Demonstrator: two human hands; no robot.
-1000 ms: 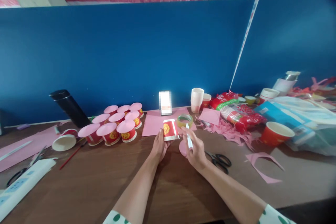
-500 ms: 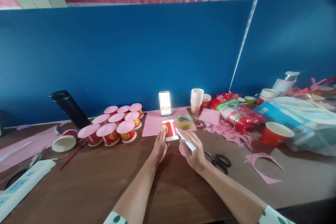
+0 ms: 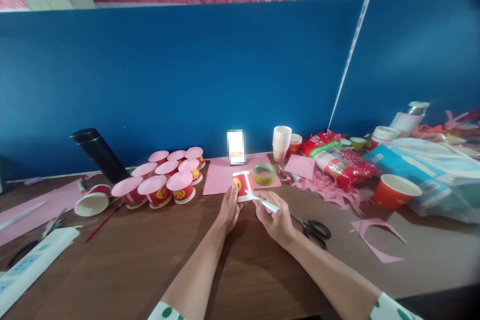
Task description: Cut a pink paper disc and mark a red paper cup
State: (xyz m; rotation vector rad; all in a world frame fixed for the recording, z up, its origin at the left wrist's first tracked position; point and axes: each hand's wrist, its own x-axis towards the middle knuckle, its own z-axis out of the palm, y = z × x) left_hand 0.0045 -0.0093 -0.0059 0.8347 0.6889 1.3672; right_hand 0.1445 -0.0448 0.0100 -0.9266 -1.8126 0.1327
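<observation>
My left hand [image 3: 228,210] grips a small red paper cup [image 3: 242,183] with a gold emblem, held upside down just above the brown table [image 3: 150,260]. My right hand [image 3: 275,217] is closed round a white glue stick [image 3: 262,202], whose tip lies against the cup's lower rim. A roll of green tape [image 3: 264,173] rests on a pink paper sheet [image 3: 219,177] just beyond the cup. Black-handled scissors [image 3: 313,230] lie right of my right hand.
Several upturned red cups topped with pink discs [image 3: 168,180] stand at the left, beside a black flask [image 3: 99,155] and an open cup [image 3: 92,203]. A white cup stack [image 3: 281,142], pink scraps [image 3: 326,187], a red cup [image 3: 393,191] and bags fill the right. A white power strip [image 3: 30,265] lies front left.
My right hand has tilted the glue stick from upright to nearly flat and brought its tip to the cup's rim. The pink disc under that hand is now hidden.
</observation>
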